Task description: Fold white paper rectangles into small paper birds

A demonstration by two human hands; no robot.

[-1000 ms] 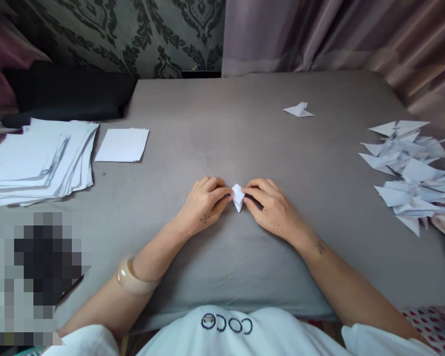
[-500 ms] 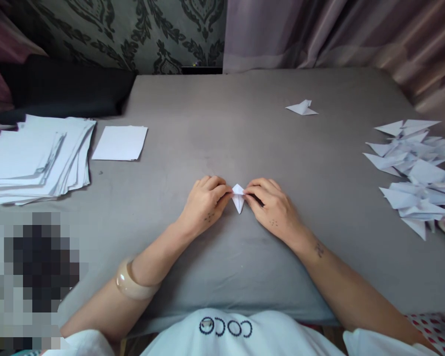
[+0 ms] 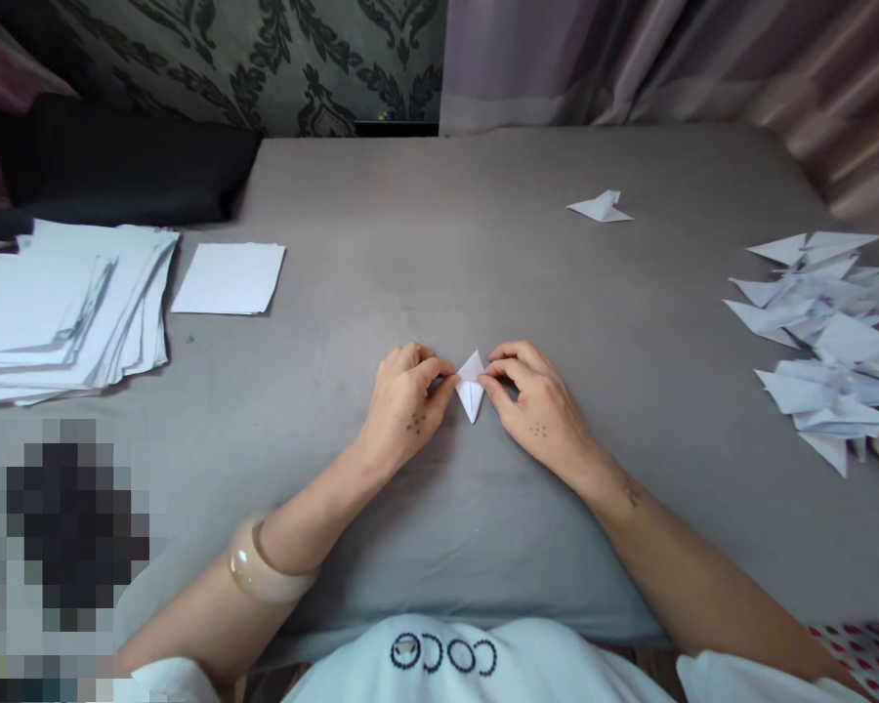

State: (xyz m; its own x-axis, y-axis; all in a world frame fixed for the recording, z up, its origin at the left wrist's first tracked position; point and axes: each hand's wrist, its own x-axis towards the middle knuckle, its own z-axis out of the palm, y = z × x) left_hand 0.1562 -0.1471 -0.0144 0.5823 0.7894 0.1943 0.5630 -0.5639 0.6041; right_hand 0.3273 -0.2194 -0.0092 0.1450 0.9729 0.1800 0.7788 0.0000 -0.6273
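Observation:
A small white folded paper (image 3: 472,389), shaped like a narrow diamond with a crease down its lower half, is held just above or on the grey cloth in front of me. My left hand (image 3: 408,400) pinches its left corner between thumb and fingertips. On the opposite side, my right hand (image 3: 533,405) grips the right corner the same way. The paper's top and bottom points show between the hands; its side corners are partly hidden by my fingertips.
Stacked white sheets (image 3: 103,303) lie at the left, beside a smaller pile of square paper (image 3: 230,279). One folded paper piece (image 3: 602,206) rests at the back right. Many similar folded pieces (image 3: 842,342) are heaped at the right edge. Black fabric (image 3: 132,171) sits at the back left.
The upper point of the folded paper now stands taller between my fingers. My right fingers have shifted slightly, and the view has moved a little.

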